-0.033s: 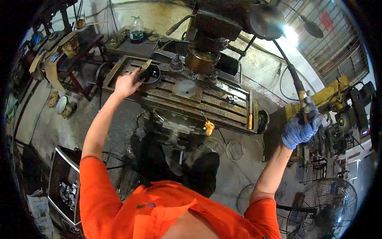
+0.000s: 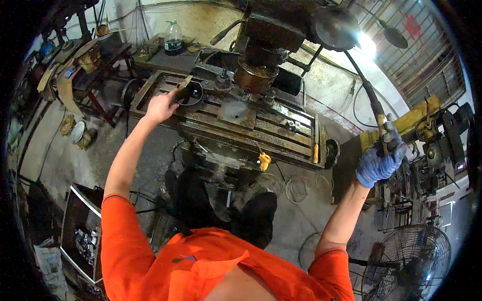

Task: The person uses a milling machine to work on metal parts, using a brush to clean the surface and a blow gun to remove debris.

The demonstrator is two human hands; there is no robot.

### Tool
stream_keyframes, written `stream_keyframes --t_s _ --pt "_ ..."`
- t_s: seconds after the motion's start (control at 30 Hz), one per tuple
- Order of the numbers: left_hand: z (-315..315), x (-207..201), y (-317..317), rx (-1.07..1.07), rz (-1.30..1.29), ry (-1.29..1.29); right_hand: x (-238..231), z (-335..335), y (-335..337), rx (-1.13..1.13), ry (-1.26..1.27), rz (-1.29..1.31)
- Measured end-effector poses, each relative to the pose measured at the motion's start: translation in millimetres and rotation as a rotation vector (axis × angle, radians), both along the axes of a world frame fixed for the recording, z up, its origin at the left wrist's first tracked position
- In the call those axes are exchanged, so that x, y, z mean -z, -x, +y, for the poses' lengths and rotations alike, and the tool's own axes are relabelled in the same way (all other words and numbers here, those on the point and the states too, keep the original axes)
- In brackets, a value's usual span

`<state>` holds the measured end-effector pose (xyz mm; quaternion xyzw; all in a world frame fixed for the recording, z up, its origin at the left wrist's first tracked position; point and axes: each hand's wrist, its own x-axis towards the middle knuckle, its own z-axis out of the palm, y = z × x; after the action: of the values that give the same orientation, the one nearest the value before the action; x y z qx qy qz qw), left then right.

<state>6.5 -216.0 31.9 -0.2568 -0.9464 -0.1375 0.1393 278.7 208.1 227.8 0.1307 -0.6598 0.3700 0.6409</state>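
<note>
My bare left hand (image 2: 161, 107) reaches to the far left of the machine table (image 2: 211, 111). Its fingers are closed at the edge of a round metal pot (image 2: 197, 103) with dark contents. From those fingers sticks out a brush (image 2: 186, 83) with a pale end, over the pot; its lower part is hidden. On the right, my right hand (image 2: 379, 163), in a blue-grey glove, is wrapped round the end of a long lever (image 2: 372, 98) that slopes down from the machine head (image 2: 256, 75). Under the spindle a flat metal plate (image 2: 236, 113) lies on the slotted table.
A yellow-handled tool (image 2: 264, 160) hangs at the table's front edge. A long file-like tool with a yellow handle (image 2: 316, 152) lies at its right end. Small metal parts (image 2: 292, 125) rest nearby. A large fan (image 2: 409, 263) stands lower right, a bin of metal pieces (image 2: 86, 241) lower left.
</note>
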Motion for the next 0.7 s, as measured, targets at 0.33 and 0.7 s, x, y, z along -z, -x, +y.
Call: stream_keyframes --t_s 0.33,0.7 --pt "21.5 -3.9 -12.4 0.004 -0.198 -0.579 -3.4 -15.3 0.5 0.056 0.051 0.001" --pt "164.4 23.0 10.1 0.029 -0.213 -0.854 -1.1 -9.5 0.4 -0.045 0.035 0.038"
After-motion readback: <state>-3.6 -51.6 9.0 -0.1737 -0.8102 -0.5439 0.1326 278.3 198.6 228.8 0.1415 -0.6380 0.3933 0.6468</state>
